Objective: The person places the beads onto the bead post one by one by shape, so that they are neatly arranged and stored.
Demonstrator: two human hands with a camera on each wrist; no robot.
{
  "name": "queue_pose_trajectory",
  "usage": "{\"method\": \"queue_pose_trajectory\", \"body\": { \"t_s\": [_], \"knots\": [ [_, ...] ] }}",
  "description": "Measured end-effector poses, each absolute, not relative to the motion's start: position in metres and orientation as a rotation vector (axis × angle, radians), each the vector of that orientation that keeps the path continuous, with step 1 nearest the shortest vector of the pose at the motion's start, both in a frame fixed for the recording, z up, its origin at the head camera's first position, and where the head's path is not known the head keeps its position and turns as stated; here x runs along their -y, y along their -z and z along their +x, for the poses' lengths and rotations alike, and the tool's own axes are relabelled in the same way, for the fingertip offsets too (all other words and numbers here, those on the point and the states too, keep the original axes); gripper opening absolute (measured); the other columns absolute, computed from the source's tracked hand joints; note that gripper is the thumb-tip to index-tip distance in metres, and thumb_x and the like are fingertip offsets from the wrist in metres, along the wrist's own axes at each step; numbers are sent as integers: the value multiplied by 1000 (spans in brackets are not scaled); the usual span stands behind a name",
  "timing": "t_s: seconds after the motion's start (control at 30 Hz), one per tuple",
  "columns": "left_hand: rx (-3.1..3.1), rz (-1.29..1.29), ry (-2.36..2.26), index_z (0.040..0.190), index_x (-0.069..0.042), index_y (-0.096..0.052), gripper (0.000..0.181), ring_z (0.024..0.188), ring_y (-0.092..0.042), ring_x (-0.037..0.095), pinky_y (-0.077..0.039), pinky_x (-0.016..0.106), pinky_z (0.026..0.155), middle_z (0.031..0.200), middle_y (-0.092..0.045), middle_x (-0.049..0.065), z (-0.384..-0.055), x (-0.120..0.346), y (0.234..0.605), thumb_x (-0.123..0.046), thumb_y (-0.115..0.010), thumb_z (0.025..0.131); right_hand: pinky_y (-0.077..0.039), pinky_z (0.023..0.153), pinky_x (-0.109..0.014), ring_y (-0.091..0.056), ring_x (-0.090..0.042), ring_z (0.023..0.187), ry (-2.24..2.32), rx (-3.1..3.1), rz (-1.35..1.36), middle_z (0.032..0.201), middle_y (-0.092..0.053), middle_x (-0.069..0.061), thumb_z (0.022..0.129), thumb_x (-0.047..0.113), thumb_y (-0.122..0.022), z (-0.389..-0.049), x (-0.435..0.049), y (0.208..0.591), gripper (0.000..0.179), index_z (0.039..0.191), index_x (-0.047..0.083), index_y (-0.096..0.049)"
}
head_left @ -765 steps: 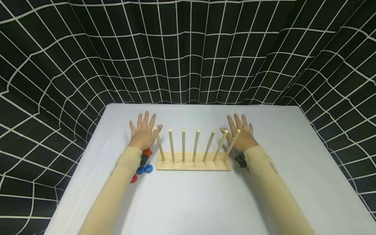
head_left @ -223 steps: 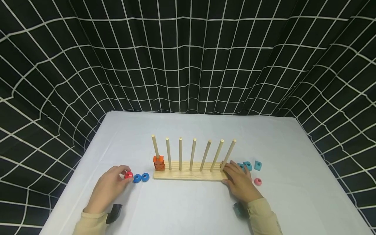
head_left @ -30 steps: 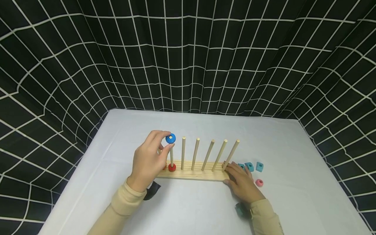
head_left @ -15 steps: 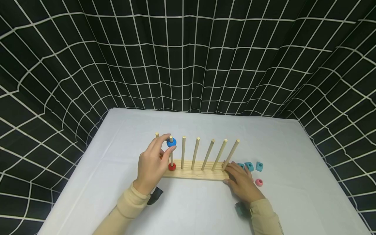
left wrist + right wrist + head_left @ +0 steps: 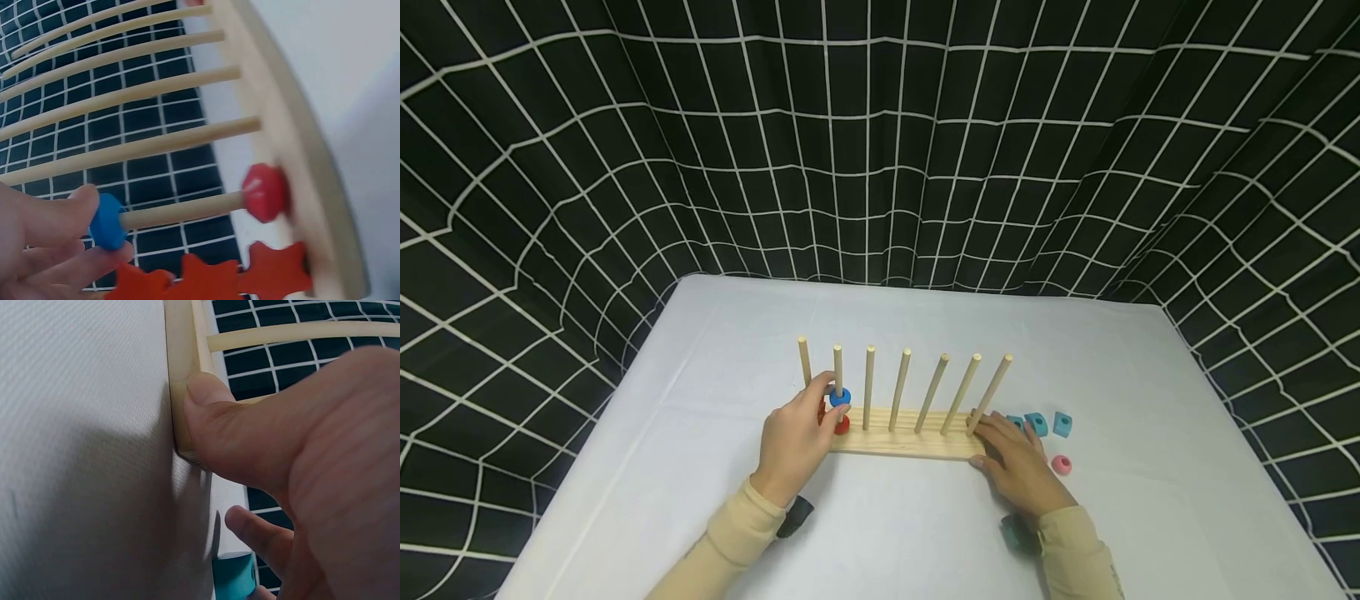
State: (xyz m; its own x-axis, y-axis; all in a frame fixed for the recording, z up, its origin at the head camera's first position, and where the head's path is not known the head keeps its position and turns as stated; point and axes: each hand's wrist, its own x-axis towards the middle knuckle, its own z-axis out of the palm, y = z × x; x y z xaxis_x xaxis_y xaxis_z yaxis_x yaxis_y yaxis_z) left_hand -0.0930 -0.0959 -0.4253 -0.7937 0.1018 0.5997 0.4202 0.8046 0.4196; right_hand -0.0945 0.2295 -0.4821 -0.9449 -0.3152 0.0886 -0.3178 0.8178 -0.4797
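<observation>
A wooden peg board (image 5: 902, 445) with a row of upright pegs stands on the white table. Between thumb and fingers my left hand (image 5: 796, 439) pinches a blue bead (image 5: 841, 398), threaded partway down the second peg from the left. Below it, a red bead (image 5: 265, 192) sits at that peg's foot. Orange star-shaped beads (image 5: 209, 278) are stacked on the leftmost peg, largely hidden by my left hand in the head view. My right hand (image 5: 1018, 471) grips the board's right end, thumb (image 5: 209, 394) against the front edge, other fingers around behind.
Several teal beads (image 5: 1036, 424) lie beyond the board's right end, partly behind my right hand. A pink bead (image 5: 1062, 465) rests nearer, right of that hand. A black curtain with white grid lines (image 5: 880, 167) surrounds the table's back and sides.
My left hand has brought the blue bead from the tip of the second peg down to about its lower half. The right hand has stayed at the board's end.
</observation>
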Motion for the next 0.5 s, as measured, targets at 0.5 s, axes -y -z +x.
{"method": "queue_pose_trajectory", "body": {
  "t_s": [0.5],
  "knots": [
    [2530, -454, 597, 117, 1, -56, 49, 37, -28, 0, -24, 11, 36, 84, -70, 4, -93, 97, 447, -15, -80, 78, -7, 110, -65, -35, -39, 136, -774, 3000, 529, 143, -48, -12, 88, 21, -68, -94, -230, 482, 49, 134, 11, -54]
  ]
}}
